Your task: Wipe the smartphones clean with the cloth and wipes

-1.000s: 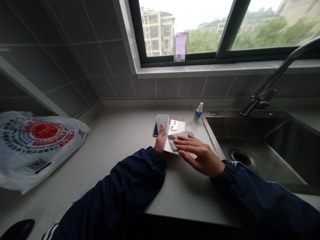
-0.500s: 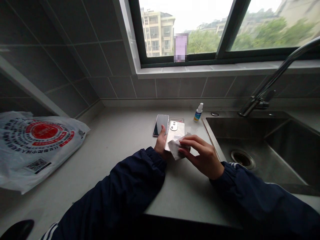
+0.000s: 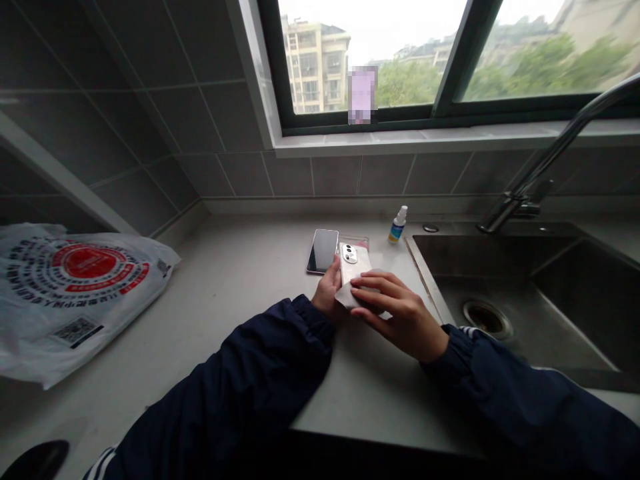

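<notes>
A pale smartphone (image 3: 354, 263), its back and camera block facing up, is gripped along its left edge by my left hand (image 3: 329, 288). My right hand (image 3: 395, 307) presses a white wipe (image 3: 347, 298) against the lower part of the phone's back, fingers laid over it. Part of the wipe and the phone's lower end are hidden under those fingers. Just left of the held phone, a second smartphone (image 3: 323, 251) lies on the counter with its dark screen up. Behind the held phone, a clear, flat case-like piece (image 3: 361, 241) shows in part.
A small spray bottle (image 3: 397, 225) stands by the steel sink (image 3: 530, 320) on the right, under a curved faucet (image 3: 555, 150). On the left of the counter (image 3: 240, 267) lies a white plastic bag (image 3: 85, 293). A window frame (image 3: 360, 127) runs along the back.
My right hand has flattened the wipe onto the phone's back, where it was bunched at the fingertips before. The held phone has tilted and shifted slightly right with my left hand.
</notes>
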Demonstrator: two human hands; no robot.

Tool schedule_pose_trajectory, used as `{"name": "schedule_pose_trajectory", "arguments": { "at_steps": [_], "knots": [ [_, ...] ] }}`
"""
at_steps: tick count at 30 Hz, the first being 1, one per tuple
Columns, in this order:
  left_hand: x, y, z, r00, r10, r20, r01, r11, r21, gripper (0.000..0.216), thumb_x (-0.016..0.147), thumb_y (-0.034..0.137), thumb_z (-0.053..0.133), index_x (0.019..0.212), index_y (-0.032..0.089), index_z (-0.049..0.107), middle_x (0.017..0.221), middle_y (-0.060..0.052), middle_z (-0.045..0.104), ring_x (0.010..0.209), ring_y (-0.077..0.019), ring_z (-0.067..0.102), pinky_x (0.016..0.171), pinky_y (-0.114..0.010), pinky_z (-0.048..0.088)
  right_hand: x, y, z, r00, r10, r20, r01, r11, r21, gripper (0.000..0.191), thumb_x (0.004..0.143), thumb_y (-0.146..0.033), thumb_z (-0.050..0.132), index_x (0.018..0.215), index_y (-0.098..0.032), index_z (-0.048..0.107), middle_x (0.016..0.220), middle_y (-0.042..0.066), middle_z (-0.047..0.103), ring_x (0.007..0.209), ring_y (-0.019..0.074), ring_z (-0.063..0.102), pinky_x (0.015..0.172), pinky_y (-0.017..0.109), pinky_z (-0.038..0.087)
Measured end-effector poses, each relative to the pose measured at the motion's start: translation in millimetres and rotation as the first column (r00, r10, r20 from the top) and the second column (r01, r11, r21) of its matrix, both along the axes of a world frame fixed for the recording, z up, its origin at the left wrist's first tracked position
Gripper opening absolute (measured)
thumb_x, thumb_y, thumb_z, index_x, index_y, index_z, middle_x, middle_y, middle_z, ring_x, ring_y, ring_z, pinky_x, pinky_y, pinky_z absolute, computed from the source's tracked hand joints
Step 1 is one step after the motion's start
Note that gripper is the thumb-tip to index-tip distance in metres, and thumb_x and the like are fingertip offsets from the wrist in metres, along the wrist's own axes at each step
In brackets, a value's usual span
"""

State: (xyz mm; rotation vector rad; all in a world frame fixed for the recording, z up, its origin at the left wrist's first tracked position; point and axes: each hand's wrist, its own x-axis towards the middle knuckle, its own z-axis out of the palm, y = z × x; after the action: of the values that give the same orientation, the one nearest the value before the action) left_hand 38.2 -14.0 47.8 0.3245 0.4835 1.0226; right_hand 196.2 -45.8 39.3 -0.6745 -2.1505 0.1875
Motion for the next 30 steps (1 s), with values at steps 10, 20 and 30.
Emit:
{"name": "schedule_pose_trajectory", "arguments": {
  "at_steps": [10,20,30],
  "knots": [
    [-1.6,-3.1,-1.9,0.994,-0.087,0.059,0.085,0.996,0.038,0.071,0.104,0.053,0.02,0.153,0.005,0.04,0.121,-0.019,0.069,0.114,-0.0285,0.067,0.11,-0.041,0.042,-2.8,-5.3,4.8,1.0,-0.016,0.006,0.016,1.0,0.013,0.036,0.09,-0.025,0.074,0.126,-0.026,0.068,0.125,0.01,0.068,0.122,0.0279,0.059,0.102,0.051,0.055],
    [-6.1,3.4,-1.7,0.998,-0.021,0.065,0.018,0.999,0.042,0.083,0.101,0.065,0.019,0.148,0.003,0.047,0.126,-0.023,0.068,0.119,-0.034,0.065,0.107,-0.047,0.046,2.3,1.8,5.5,0.998,-0.054,0.03,0.054,0.998,0.024,0.033,0.091,-0.022,0.071,0.123,-0.029,0.07,0.127,0.01,0.066,0.122,0.0298,0.058,0.101,0.054,0.055],
    [3.1,6.4,-19.0,1.0,0.016,-0.012,-0.016,0.999,0.044,0.074,0.101,0.061,0.024,0.15,0.01,0.046,0.115,-0.018,0.072,0.099,-0.0272,0.072,0.097,-0.038,0.052,0.2,-1.7,0.5,0.996,-0.077,0.041,0.076,0.997,0.02,0.028,0.092,-0.024,0.07,0.12,-0.031,0.072,0.116,0.009,0.065,0.1,0.0243,0.06,0.083,0.044,0.06]
  ]
}}
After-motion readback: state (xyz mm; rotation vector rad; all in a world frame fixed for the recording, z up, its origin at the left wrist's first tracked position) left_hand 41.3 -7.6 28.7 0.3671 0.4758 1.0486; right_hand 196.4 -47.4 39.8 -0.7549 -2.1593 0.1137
